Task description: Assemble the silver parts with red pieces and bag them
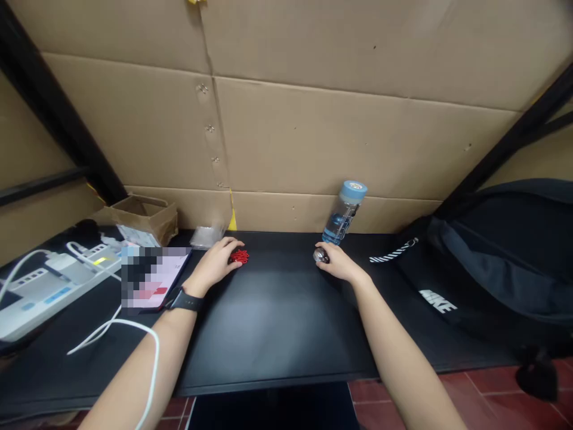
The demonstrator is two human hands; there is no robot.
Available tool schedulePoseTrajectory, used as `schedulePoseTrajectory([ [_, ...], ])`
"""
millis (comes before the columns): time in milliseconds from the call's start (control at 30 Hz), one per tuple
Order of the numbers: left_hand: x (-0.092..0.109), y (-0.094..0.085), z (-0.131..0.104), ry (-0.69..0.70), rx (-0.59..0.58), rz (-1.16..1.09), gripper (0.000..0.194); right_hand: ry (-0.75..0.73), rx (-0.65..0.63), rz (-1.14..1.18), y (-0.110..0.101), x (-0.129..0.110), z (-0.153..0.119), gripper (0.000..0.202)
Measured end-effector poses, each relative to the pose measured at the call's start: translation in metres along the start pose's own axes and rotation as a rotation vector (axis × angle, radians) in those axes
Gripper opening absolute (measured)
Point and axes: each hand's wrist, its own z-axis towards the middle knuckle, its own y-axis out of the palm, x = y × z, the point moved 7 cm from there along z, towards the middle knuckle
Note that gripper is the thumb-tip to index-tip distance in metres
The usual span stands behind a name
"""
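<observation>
On the black desk [268,322], my left hand [216,263] curves its thumb and fingers round a small red bundle [240,256] that looks like looped cord. A black-banded watch [184,300] sits on that wrist. Further right, my right hand [339,263] has its thumb and fingers closed round a small, roundish object, shiny and clear with a dark part [321,255]; its exact kind is hard to make out. Just behind this hand stands a clear water bottle [342,214] with a light blue lid.
At left lie a tablet-like screen [166,276], partly blurred out, a white power strip [58,295] and a white cable [154,358] across my left forearm. Behind them are an open cardboard box [156,218] and a clear packet [206,236]. A black backpack [492,257] fills the right.
</observation>
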Motion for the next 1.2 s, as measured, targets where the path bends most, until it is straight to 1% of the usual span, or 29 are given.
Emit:
schedulePoseTrajectory([
  [133, -0.001, -0.004, 0.0, -0.021, 0.043, 0.065, 0.044, -0.006, 0.022, 0.032, -0.003, -0.001, 0.0, 0.055],
  [233, 0.0, -0.005, -0.001, -0.041, 0.049, 0.093, 0.043, 0.002, 0.036, 0.036, -0.006, -0.003, -0.001, 0.052],
  [400, 0.009, -0.006, 0.0, -0.038, 0.047, 0.118, 0.043, 0.003, 0.05, 0.043, -0.011, -0.008, -0.001, 0.045],
  [500, 0.021, -0.007, 0.002, -0.012, 0.057, 0.109, 0.042, -0.002, 0.057, 0.054, -0.012, -0.008, -0.001, 0.043],
  [633, 0.049, -0.005, 0.004, 0.048, 0.063, 0.018, 0.039, -0.008, 0.063, 0.065, -0.012, -0.006, -0.001, 0.042],
  [767, 0.079, 0.006, 0.003, 0.107, -0.008, -0.158, 0.034, -0.002, 0.06, 0.069, -0.014, -0.007, -0.001, 0.04],
  [867, 0.096, 0.016, 0.001, 0.164, -0.071, -0.221, 0.031, -0.008, 0.063, 0.067, -0.016, -0.01, -0.001, 0.036],
  [933, 0.102, 0.022, -0.001, 0.188, -0.105, -0.233, 0.03, -0.012, 0.069, 0.061, -0.017, -0.011, -0.001, 0.035],
  [1033, 0.106, 0.029, -0.003, 0.201, -0.131, -0.24, 0.03, -0.004, 0.076, 0.05, -0.016, -0.01, 0.0, 0.037],
  [1200, 0.108, 0.03, -0.004, 0.201, -0.136, -0.249, 0.03, 0.017, 0.065, 0.063, -0.011, -0.007, 0.0, 0.04],
])
